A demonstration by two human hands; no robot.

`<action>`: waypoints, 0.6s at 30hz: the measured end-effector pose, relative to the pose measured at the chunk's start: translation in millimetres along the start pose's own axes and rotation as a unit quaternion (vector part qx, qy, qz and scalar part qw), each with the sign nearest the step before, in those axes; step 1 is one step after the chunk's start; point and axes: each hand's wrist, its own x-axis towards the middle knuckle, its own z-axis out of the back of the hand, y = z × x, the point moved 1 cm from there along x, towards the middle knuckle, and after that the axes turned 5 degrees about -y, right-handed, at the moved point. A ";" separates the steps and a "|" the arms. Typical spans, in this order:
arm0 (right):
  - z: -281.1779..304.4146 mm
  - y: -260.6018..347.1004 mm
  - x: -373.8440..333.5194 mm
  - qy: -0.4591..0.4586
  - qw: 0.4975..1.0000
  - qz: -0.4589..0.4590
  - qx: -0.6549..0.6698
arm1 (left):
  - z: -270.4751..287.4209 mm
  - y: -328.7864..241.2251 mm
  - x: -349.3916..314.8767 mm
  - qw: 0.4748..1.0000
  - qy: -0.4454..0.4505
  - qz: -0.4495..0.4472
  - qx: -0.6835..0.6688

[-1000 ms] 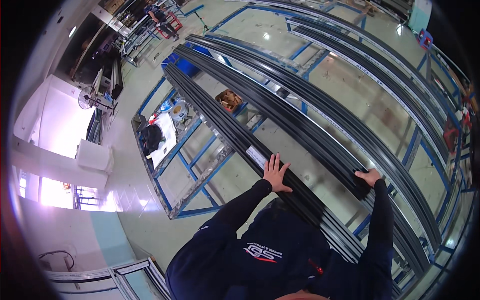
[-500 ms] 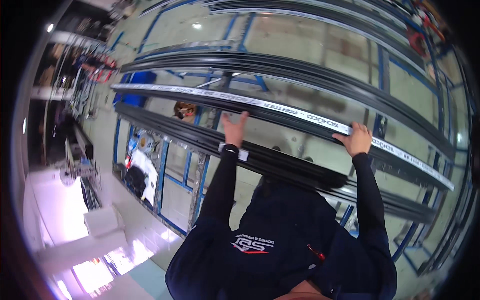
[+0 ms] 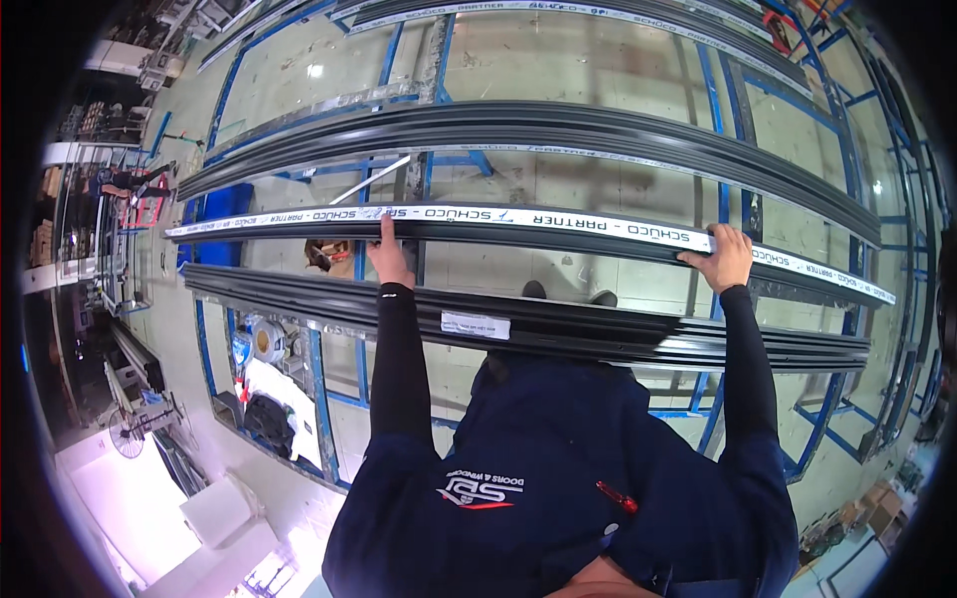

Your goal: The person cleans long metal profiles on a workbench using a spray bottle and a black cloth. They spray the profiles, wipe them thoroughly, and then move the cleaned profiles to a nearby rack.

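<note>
A long black aluminium profile [image 3: 608, 246] with a printed white film strip on top lies crosswise in front of me on the rack. My right hand [image 3: 726, 259] grips its right part, fingers over the far edge and thumb on the near side. At the left part of the same profile is my left hand [image 3: 391, 261]. One finger of it stretches up onto the white strip; its other fingers are partly hidden. Closer to my body lies another black ribbed profile [image 3: 598, 334] with a white paper label [image 3: 476, 325] on it.
Beyond lies a further dark profile [image 3: 498, 122], with more film-striped profiles [image 3: 598, 15] at the far side. Blue metal rack frames [image 3: 317, 399] carry them. A blue bin [image 3: 221, 204] stands at left, and a tape roll [image 3: 267, 341] lies on the lower left rack.
The film-striped profile now lies more level across the view, which has turned. My left hand has moved left along it, and a finger now rests on the strip. My right hand stays on it.
</note>
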 end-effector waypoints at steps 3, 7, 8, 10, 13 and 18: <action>0.8 6.6 7.8 0.017 1.000 -0.007 0.002 | -1.8 -6.2 37.2 1.000 0.005 -0.017 -0.009; 6.3 9.8 45.1 0.138 0.988 -0.059 0.039 | 5.2 -13.9 108.3 0.987 0.131 0.085 -0.035; 2.4 14.9 52.6 0.122 0.991 -0.053 -0.001 | 8.1 -8.1 125.5 0.974 0.182 0.091 -0.103; 1.9 -7.3 66.4 0.229 0.971 -0.061 -0.018 | -45.0 -2.1 101.7 0.978 0.100 0.178 0.040; -18.0 -30.0 68.0 0.231 0.969 -0.080 -0.026 | -82.0 -6.0 87.1 0.980 -0.061 0.130 0.136; -52.0 -33.6 55.2 0.273 0.955 -0.117 0.001 | -107.2 -0.2 100.3 0.957 -0.096 0.166 0.216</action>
